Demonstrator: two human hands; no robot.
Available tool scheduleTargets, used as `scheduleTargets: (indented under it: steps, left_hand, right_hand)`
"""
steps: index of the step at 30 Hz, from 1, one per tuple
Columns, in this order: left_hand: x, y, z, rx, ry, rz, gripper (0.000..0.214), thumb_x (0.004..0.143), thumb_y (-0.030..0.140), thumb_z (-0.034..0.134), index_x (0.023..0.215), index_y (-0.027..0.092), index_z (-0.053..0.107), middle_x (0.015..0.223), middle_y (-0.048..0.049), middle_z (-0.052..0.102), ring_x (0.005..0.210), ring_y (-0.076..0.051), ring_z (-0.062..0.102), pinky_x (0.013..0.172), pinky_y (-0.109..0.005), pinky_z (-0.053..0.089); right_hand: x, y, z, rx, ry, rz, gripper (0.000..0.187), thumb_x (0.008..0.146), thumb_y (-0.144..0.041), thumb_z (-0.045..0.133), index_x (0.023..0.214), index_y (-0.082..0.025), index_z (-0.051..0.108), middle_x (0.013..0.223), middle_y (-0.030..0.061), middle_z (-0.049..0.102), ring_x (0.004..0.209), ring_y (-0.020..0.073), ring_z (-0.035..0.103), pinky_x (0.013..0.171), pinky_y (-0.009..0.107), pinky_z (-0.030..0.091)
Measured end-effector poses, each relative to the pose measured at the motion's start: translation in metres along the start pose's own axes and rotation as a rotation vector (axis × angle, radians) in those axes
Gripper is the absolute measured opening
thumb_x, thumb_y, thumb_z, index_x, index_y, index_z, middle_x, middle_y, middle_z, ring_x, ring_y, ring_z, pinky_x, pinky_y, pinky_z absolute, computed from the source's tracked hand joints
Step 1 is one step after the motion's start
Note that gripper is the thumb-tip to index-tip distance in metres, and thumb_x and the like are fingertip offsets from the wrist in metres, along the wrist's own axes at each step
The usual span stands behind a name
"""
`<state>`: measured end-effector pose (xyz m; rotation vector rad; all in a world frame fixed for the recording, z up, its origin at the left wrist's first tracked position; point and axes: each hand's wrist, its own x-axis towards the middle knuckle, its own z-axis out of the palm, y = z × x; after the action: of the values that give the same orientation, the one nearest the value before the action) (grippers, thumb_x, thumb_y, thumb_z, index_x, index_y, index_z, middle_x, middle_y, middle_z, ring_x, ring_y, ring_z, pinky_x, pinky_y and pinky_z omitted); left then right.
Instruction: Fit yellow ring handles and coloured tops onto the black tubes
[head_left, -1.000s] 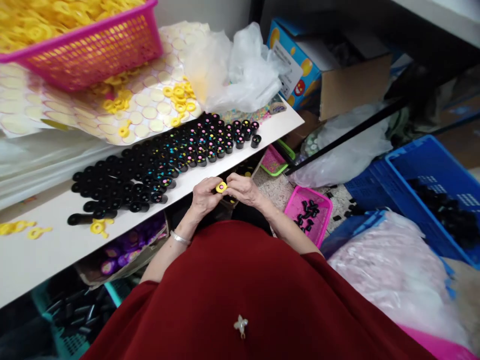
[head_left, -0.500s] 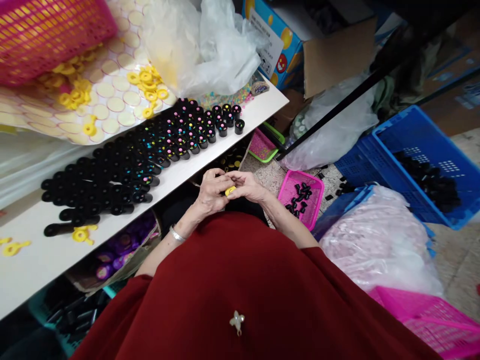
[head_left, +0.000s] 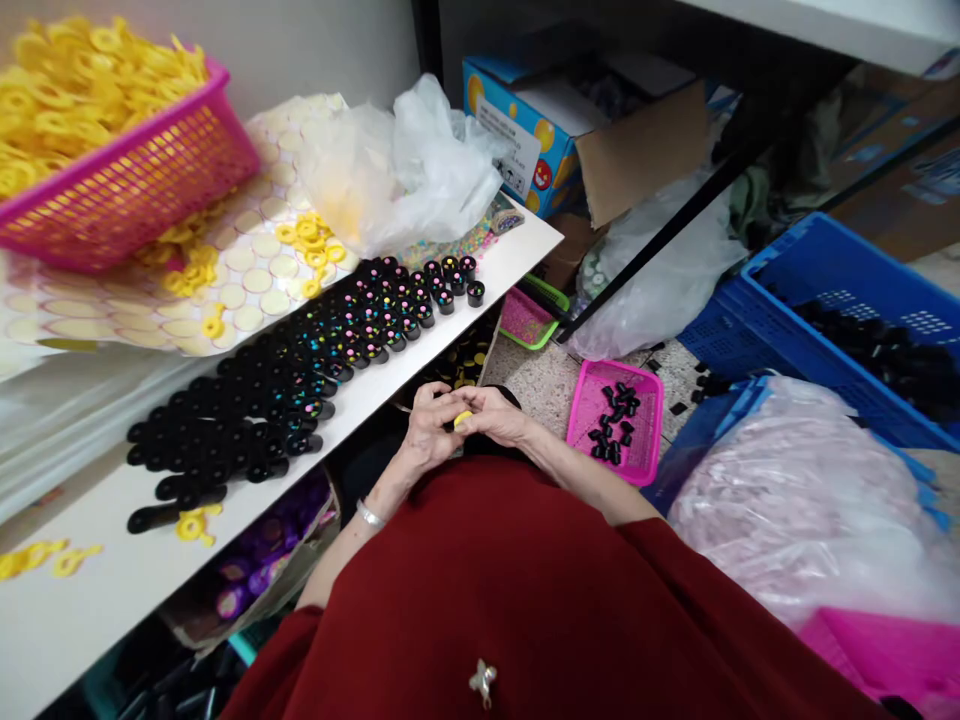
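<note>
My left hand [head_left: 432, 428], with a silver bracelet at the wrist, is closed just in front of my red top. My right hand [head_left: 496, 416] meets it, fingers bent and thumb pressed against a small round yellow piece [head_left: 463, 419]. Both hands grip this piece between them; most of it is hidden by fingers. Beyond them, on the white table [head_left: 517, 262], stand many black tubes [head_left: 247, 400] in close rows, several with coloured beads in their open tops. Yellow ring-shaped pieces with stems [head_left: 196, 522] lie at the near end of the rows.
A pink basket [head_left: 150, 200] heaped with yellow rings stands at the far left, near a crumpled plastic bag [head_left: 442, 170]. On the floor sit a pink tray [head_left: 651, 420] with black pieces, a blue crate [head_left: 847, 350] and a stuffed plastic bag [head_left: 817, 500]. A dark bar [head_left: 660, 245] slants across.
The view has tilted up, so the table things appear lower and the basket's yellow contents show. My hands stay together around the yellow piece, with only slight finger movement.
</note>
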<state>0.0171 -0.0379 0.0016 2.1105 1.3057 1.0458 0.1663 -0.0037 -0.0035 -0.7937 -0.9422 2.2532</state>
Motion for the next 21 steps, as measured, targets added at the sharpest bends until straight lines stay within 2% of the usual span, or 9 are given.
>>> scheduleTargets:
  steps: [5,7,10,14,17,19,21]
  left_hand:
    - [0.000,-0.001,0.002,-0.044,0.013,0.025,0.006,0.069,0.017,0.064,0.069,0.023,0.066,0.069,0.0011,0.064,0.077,-0.017,0.055,0.090,-0.040,0.041]
    - [0.001,-0.003,0.002,-0.062,0.052,-0.054,0.005,0.067,0.023,0.069,0.073,0.023,0.069,0.069,-0.0001,0.064,0.082,-0.019,0.055,0.088,-0.040,0.043]
    - [0.001,-0.008,0.001,-0.116,0.107,-0.210,0.020,0.060,0.031,0.076,0.078,0.023,0.072,0.074,-0.0020,0.063,0.092,-0.021,0.053,0.084,-0.038,0.046]
    - [-0.002,-0.014,0.003,-0.193,0.144,-0.339,0.034,0.051,0.034,0.082,0.081,0.022,0.073,0.083,-0.0019,0.059,0.092,-0.020,0.053,0.083,-0.037,0.047]
    - [-0.003,-0.013,0.006,-0.169,0.117,-0.324,0.028,0.053,0.032,0.081,0.077,0.022,0.072,0.079,-0.0020,0.059,0.094,-0.021,0.052,0.085,-0.037,0.047]
    - [-0.004,-0.012,0.008,-0.121,0.100,-0.268,0.019,0.058,0.028,0.077,0.075,0.022,0.071,0.074,-0.0021,0.059,0.093,-0.021,0.051,0.083,-0.036,0.047]
    - [-0.003,-0.014,0.009,-0.079,0.120,-0.225,0.017,0.061,0.025,0.073,0.078,0.022,0.071,0.073,-0.0022,0.060,0.091,-0.021,0.051,0.081,-0.035,0.047]
  right_hand:
    - [0.006,0.004,0.003,-0.030,0.044,-0.021,0.038,0.044,-0.012,0.078,0.079,-0.014,0.064,0.066,-0.0046,0.061,0.060,0.0073,0.054,0.056,0.019,0.042]
    - [0.008,0.005,0.005,0.004,0.061,-0.055,0.038,0.047,-0.018,0.081,0.082,-0.014,0.064,0.069,-0.0035,0.062,0.061,0.0071,0.054,0.056,0.019,0.043]
    - [0.008,0.005,0.006,0.118,0.064,-0.074,0.043,0.052,-0.030,0.083,0.089,-0.016,0.064,0.077,-0.0015,0.063,0.067,0.0075,0.055,0.056,0.017,0.044]
    - [0.008,0.004,0.003,0.220,-0.015,-0.001,0.044,0.058,-0.043,0.081,0.088,-0.017,0.063,0.079,-0.0004,0.061,0.068,0.0086,0.054,0.054,0.019,0.047]
    - [0.007,0.005,-0.001,0.173,-0.011,0.010,0.043,0.054,-0.032,0.083,0.087,-0.016,0.062,0.076,-0.0018,0.060,0.066,0.0074,0.053,0.053,0.017,0.046]
    - [0.009,0.007,0.000,0.121,0.036,-0.024,0.044,0.050,-0.023,0.083,0.088,-0.015,0.062,0.072,-0.0036,0.060,0.062,0.0062,0.052,0.052,0.016,0.043]
    - [0.013,0.009,0.002,0.055,0.060,-0.070,0.041,0.051,-0.021,0.079,0.088,-0.015,0.061,0.072,-0.0036,0.061,0.061,0.0064,0.053,0.053,0.017,0.042]
